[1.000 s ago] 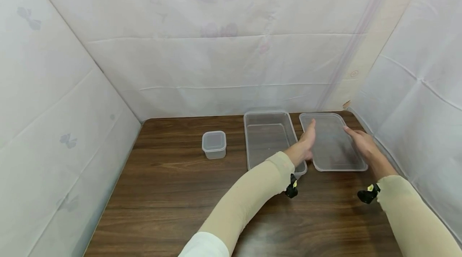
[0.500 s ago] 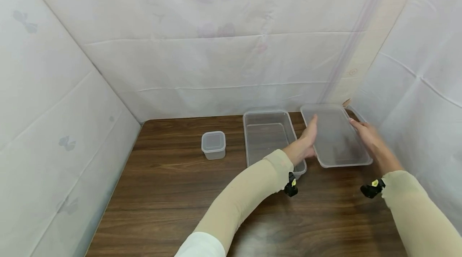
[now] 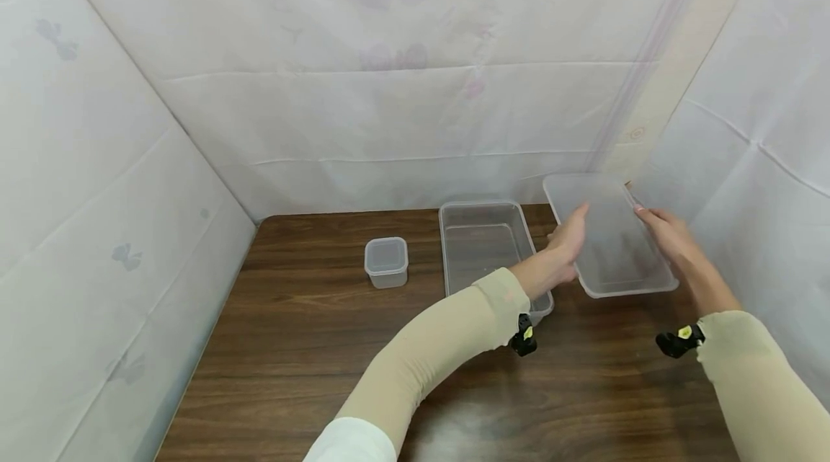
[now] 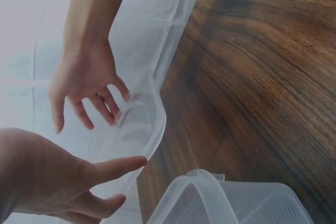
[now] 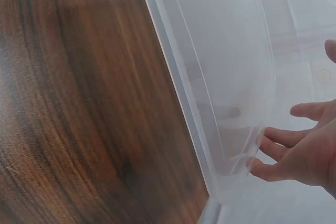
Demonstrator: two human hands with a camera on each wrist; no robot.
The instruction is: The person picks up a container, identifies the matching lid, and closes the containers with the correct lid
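The clear lid (image 3: 609,238) sits lifted between both hands' fingers (image 3: 577,220).

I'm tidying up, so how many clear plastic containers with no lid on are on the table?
1: the long rectangular container at the table's far middle. The small square tub left of it is lidded, and both hands hold a loose lid above the table.
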